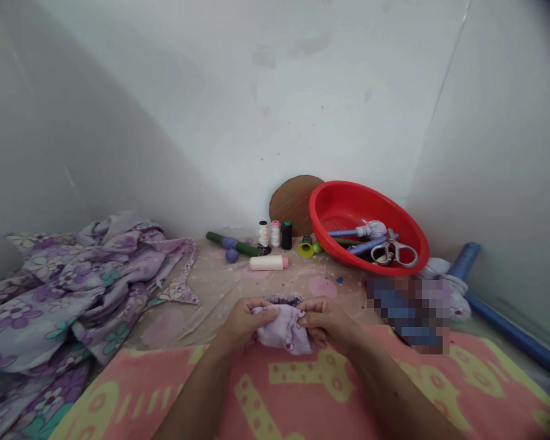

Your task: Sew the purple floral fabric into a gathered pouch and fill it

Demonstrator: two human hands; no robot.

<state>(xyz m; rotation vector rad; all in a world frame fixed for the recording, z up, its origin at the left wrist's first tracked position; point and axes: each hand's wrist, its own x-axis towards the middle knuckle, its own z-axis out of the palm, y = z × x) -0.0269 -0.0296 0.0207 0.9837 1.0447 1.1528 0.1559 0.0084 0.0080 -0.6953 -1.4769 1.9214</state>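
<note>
Between my two hands is a small bunched piece of lilac cloth [284,330], with a darker gathered edge along its far side. My left hand [247,321] pinches the cloth's left end between thumb and fingers. At the opposite end, my right hand [327,319] grips the cloth the same way, its lower fingers curled underneath. The cloth hangs just above a pink and yellow patterned blanket [302,382]. Whether a needle or thread is in the fingers cannot be made out.
Purple floral fabric [68,318] lies heaped at left. Thread spools [275,234] stand near the wall, with a white cone [268,263] lying before them. A red basin [369,226] holding scissors [394,252] leans at right, beside a blue wrapped rod [517,333]. Cardboard [293,198] stands behind.
</note>
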